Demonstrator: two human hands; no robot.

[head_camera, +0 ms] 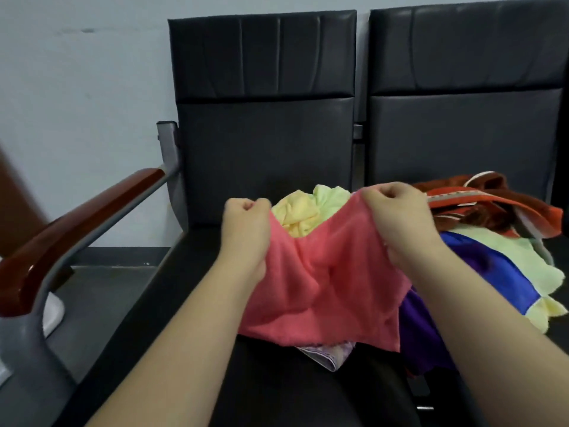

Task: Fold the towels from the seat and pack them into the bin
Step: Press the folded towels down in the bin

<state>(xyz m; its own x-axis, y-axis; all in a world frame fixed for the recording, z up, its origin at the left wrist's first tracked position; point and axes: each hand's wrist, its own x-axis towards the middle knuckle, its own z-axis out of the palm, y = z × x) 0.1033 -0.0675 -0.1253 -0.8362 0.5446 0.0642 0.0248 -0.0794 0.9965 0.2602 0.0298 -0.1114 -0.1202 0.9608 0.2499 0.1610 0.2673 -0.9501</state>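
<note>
A pink towel [323, 288] hangs spread between both hands above the black seat [191, 291]. My left hand [246, 232] grips its upper left corner, my right hand [397, 223] grips its upper right corner. Behind it lie a crumpled yellow towel [297, 215] and a pale green towel [328, 197]. To the right a heap holds a blue and purple cloth [489, 272], a light green-yellow towel [538, 272] and an orange-brown towel [492, 198]. A lilac patterned cloth [329, 355] peeks out under the pink towel. No bin is in view.
Two black padded seats stand side by side with tall backrests [264, 97]. A wooden armrest [77, 223] on a grey metal frame borders the left seat. A white wall and grey floor [101, 288] lie to the left.
</note>
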